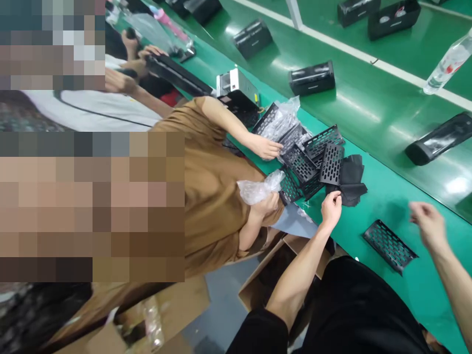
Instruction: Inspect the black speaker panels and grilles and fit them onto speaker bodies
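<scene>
My left hand (331, 209) is at the edge of the pile, its fingertips pinched on a crumpled black cloth (348, 179). My right hand (427, 225) hangs open over the green belt (391, 196), holding nothing. The nearest thing below it is a lone black perforated grille (390, 246). Several similar grilles (300, 164) overlap in a pile left of the cloth, some in clear plastic wrap (280, 120). A co-worker's hand (265, 146) rests at the pile, and another co-worker's hand (263, 204) holds a clear plastic bag (256, 189).
Several black speaker-like units (312, 77) stand in a row along the green belt. A clear water bottle (446, 61) lies at the upper right. A silver machine (236, 83) sits beyond the pile. An open cardboard box (265, 275) is below the belt edge, and co-workers crowd the left.
</scene>
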Demonstrator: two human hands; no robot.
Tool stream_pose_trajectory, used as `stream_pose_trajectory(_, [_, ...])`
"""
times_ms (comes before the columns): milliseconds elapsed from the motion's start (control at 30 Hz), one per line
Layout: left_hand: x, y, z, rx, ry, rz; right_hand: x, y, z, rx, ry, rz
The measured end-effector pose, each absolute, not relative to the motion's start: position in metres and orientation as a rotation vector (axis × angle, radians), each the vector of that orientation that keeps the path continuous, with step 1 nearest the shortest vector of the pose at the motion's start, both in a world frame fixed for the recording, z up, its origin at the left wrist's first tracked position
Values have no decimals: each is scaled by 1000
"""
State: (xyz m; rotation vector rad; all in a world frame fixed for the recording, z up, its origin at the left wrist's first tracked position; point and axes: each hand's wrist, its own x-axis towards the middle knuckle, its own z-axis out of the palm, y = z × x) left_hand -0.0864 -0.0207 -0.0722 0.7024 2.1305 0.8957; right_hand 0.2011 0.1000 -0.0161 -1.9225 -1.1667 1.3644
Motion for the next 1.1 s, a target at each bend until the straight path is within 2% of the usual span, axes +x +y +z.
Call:
stream_pose_trajectory(167, [-88, -19, -72, 780, 2156, 841, 80, 113, -53, -1880, -1549, 1528])
stream_pose_trajectory(400, [-87, -21, -66, 859, 2082, 846, 84, 156, -44, -1889, -1583, 1809])
stream_pose_trajectory(567, [-85, -19, -65, 847, 2078, 856, 82, 119, -36, -1866, -1622, 1615])
stream_pose_trajectory(733, [-87, -17, -68, 842, 2133, 793, 53, 76, -48, -1707, -1982, 1457])
stream_pose_trajectory(933, [-94, -14, -67, 889, 2121, 699, 38, 93, -57, -1681, -2199, 1345])
stream_pose_trajectory(1100, [-94, -8, -66, 862, 2143, 646, 54, 124, -53, -1705, -2118, 1310])
